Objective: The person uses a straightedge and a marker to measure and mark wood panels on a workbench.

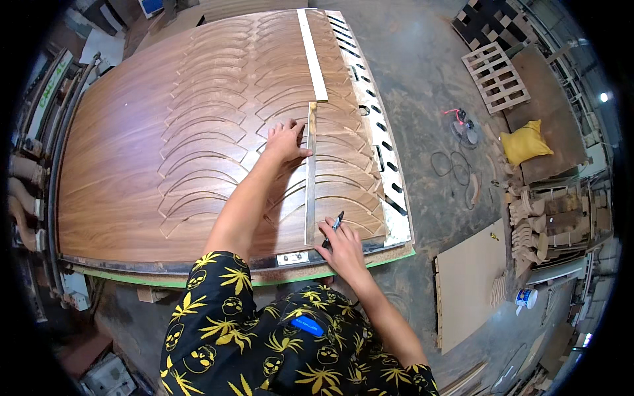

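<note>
A wood-grain panel (pixel 112 191) with rows of curved cut lines lies flat on the table in front of me. Along its right part runs a narrow straight strip (pixel 310 185), like a metal ruler, lengthwise away from me. My left hand (pixel 285 142) rests beside the strip's far half, fingers spread on the panel and thumb at the strip's edge. At the near end, my right hand (pixel 345 249) holds a dark marker (pixel 338 220) between its fingers, fingertips close to the strip. Beyond the strip, a wider pale strip (pixel 312 53) lies on the panel.
A white slotted strip (pixel 378 125) borders the panel's right side. On the floor to the right are a wooden pallet (pixel 496 77), a yellow sack (pixel 526 142), a power tool with a cord (pixel 464 132), a large board (pixel 470 284) and a white bucket (pixel 526 298).
</note>
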Demonstrator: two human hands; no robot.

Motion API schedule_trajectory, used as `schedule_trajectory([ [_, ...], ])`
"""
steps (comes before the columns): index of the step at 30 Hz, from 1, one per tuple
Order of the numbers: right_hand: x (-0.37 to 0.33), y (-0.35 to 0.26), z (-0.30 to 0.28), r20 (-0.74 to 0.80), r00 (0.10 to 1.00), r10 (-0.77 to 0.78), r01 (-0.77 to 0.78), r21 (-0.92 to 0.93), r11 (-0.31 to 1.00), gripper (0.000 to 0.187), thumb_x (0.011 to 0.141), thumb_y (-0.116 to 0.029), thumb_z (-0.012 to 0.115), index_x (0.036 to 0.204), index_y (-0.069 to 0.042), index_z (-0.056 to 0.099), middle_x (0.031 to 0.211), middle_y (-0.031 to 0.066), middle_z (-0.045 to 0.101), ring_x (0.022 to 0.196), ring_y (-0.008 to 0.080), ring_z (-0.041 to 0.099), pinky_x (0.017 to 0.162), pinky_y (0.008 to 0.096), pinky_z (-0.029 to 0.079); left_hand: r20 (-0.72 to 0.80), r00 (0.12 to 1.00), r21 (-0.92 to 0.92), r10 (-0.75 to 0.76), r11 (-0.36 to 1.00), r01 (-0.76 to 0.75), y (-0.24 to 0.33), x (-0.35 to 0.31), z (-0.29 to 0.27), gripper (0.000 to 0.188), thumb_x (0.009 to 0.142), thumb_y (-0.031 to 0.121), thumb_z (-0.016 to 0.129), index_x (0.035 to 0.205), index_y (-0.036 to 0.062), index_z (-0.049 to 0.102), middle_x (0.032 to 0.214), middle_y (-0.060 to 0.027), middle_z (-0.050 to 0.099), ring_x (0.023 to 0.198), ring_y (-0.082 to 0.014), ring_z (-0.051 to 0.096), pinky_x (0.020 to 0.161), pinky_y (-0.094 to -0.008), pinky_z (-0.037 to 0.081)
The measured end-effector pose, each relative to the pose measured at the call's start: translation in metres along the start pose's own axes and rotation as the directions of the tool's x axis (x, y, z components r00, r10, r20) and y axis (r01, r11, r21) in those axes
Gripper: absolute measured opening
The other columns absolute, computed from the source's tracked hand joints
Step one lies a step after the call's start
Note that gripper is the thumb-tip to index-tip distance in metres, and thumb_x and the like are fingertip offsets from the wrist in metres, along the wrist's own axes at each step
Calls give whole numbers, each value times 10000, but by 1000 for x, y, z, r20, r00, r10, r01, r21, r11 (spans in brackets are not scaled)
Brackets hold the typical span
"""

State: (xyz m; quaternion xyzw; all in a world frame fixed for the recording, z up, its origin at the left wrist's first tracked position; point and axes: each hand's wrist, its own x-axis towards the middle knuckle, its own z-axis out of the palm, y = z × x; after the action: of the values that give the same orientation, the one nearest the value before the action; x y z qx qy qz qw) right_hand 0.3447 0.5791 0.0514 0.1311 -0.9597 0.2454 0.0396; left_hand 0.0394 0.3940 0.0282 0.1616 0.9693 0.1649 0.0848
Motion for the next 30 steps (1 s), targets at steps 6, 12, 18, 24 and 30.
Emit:
schedule_trajectory([
  [6, 13, -10, 22, -43, 999, 26, -23, 66, 998, 657, 879, -333, 817, 1431, -87, 558, 1377, 194, 624, 1189, 386, 589, 996, 497, 473, -179, 984, -71, 5, 997, -18, -25, -2, 18, 451, 964, 314, 716, 1388, 167, 670, 1432, -202, 622, 1238, -422, 613, 996, -514, 509],
  [12, 25, -21, 31, -78, 994, 80, -71, 104, 992, 664, 886, -218, 784, 1464, -43, 509, 1305, 233, 613, 1121, 416, 590, 977, 491, 500, -269, 963, -238, -21, 970, -45, -13, -13, -4, 362, 953, 126, 599, 1286, 130, 741, 1221, -239, 712, 1103, -386, 700, 927, -495, 546],
  [18, 27, -26, 29, -38, 988, 152, -143, 180, 973, 634, 859, -16, 676, 1461, -13, 477, 1314, 285, 578, 1144, 481, 568, 1005, 533, 487, -260, 961, -169, 90, 976, -137, -16, 5, 9, 328, 920, 160, 734, 1246, 151, 776, 1210, -168, 648, 1167, -405, 618, 962, -484, 530],
  [24, 24, -22, 21, -26, 975, 221, -212, 196, 957, 619, 859, 41, 638, 1454, -18, 477, 1316, 296, 565, 1181, 505, 550, 1019, 538, 477, -231, 972, -287, -35, 957, -33, -12, 22, 9, 373, 969, 178, 679, 1333, 107, 706, 1264, -205, 643, 1142, -419, 650, 968, -494, 538],
  [30, 24, -13, 27, -78, 969, 234, -218, 172, 961, 634, 850, 52, 648, 1458, -28, 484, 1254, 300, 567, 1109, 501, 560, 978, 549, 490, -432, 902, -279, -28, 955, -104, -18, 29, 11, 389, 948, 104, 659, 1318, 191, 742, 1256, -199, 656, 1075, -424, 675, 926, -501, 554],
])
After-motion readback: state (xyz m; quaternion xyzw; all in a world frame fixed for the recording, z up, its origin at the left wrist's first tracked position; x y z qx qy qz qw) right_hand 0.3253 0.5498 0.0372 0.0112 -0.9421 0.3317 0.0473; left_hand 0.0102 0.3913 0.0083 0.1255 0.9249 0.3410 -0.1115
